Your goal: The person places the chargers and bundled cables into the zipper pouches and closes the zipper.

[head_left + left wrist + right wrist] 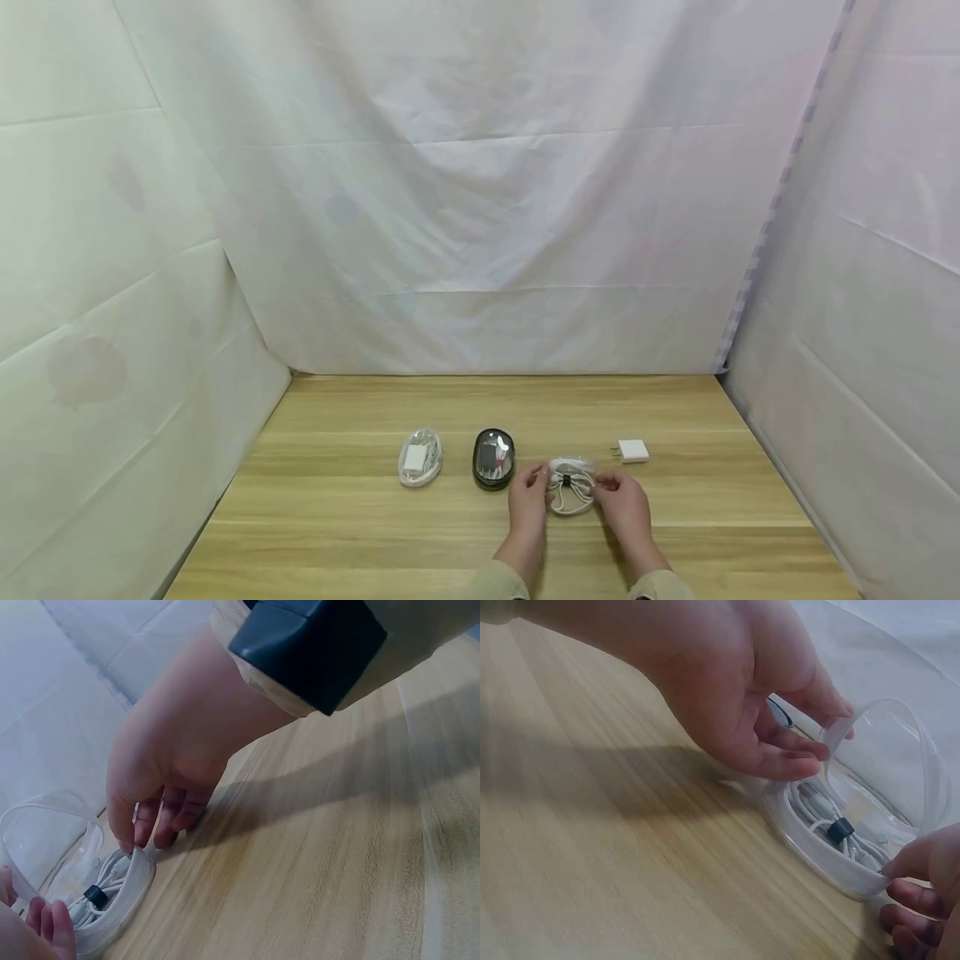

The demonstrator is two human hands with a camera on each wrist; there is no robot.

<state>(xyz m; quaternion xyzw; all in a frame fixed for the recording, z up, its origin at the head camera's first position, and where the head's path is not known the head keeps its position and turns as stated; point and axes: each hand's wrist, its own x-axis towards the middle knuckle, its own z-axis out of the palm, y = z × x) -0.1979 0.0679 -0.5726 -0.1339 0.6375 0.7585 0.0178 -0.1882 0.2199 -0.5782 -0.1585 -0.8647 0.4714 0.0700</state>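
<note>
A clear oval zip case [570, 510] lies on the table with its transparent lid [889, 761] raised. Inside it is a coiled white cable [855, 846], bound by a black strap [840, 829]. My left hand [528, 505] pinches the case's rim on its left side, fingertips beside the cable in the left wrist view. On the opposite side, my right hand [626, 507] grips the edge where lid and base meet, thumb and fingers bent around it. To the right of the case is a white plug adapter [633, 451], its prongs pointing left.
Left of my hands stands a black-rimmed oval case [493, 482] with a dark adapter inside. Farther left lies another clear case [407, 480] holding a white adapter and cable. White cloth [480, 250] hangs behind and at both sides of the wooden table [337, 533].
</note>
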